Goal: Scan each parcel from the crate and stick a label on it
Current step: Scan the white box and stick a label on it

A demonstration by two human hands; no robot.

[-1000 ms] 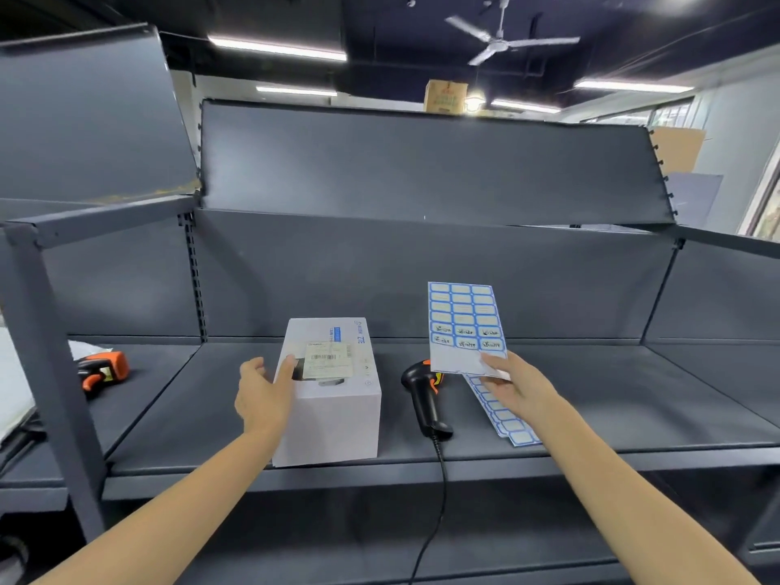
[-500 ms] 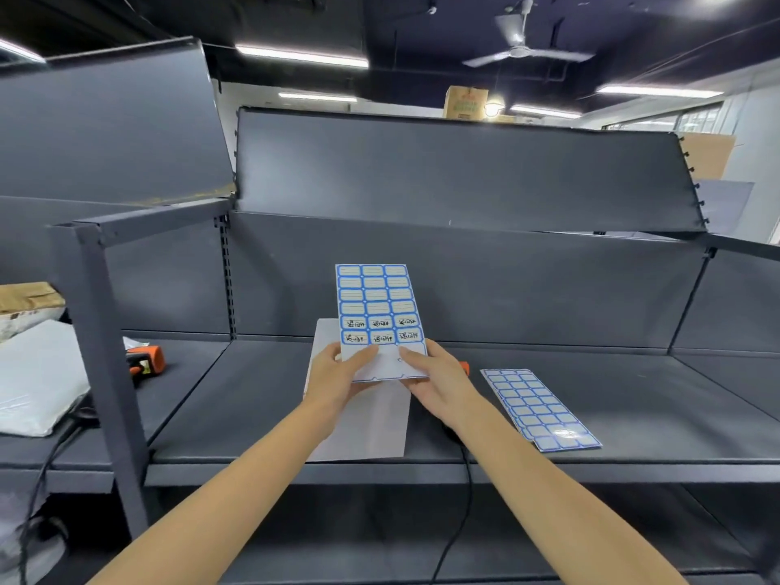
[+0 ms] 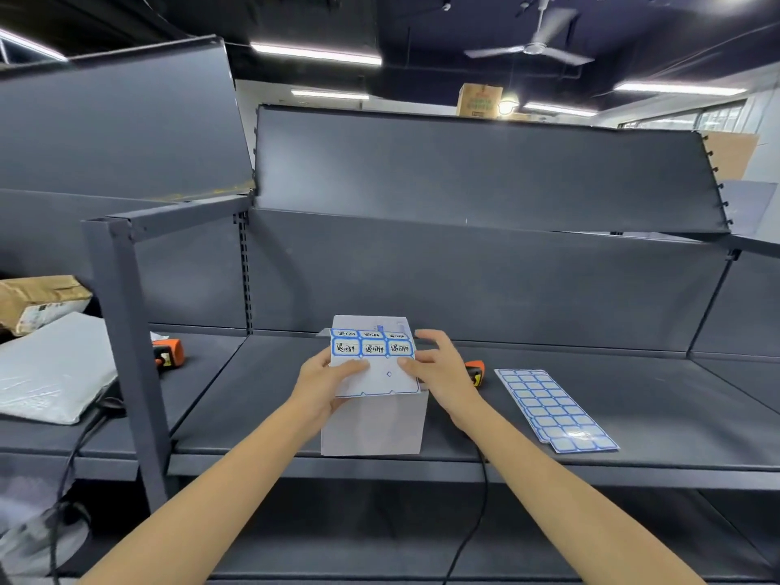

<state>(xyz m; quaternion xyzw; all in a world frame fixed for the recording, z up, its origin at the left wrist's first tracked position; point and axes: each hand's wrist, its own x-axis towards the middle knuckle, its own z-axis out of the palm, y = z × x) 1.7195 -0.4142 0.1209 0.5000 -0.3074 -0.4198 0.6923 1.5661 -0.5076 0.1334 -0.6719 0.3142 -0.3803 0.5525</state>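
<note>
A white box parcel (image 3: 373, 424) stands on the dark shelf (image 3: 633, 424) in front of me. Above its top I hold a label sheet (image 3: 373, 365) with blue-framed handwritten labels, folded or tipped toward me. My left hand (image 3: 327, 382) grips its left edge, thumb on the front. My right hand (image 3: 439, 377) pinches the right edge with thumb and forefinger, the other fingers spread. A second, blank label sheet (image 3: 553, 409) lies flat on the shelf to the right. The black and orange scanner (image 3: 475, 371) is mostly hidden behind my right hand.
A grey shelf post (image 3: 126, 344) stands to the left. Beyond it lie a grey mailer bag (image 3: 55, 369), a brown parcel (image 3: 38, 299) and an orange tool (image 3: 169, 352). A black cable (image 3: 468, 525) hangs off the shelf's front edge.
My right hand lifted the sheet over the parcel, my left hand left the box and joined it, and the sheet has since dropped lower with its upper rows bent back out of sight.
</note>
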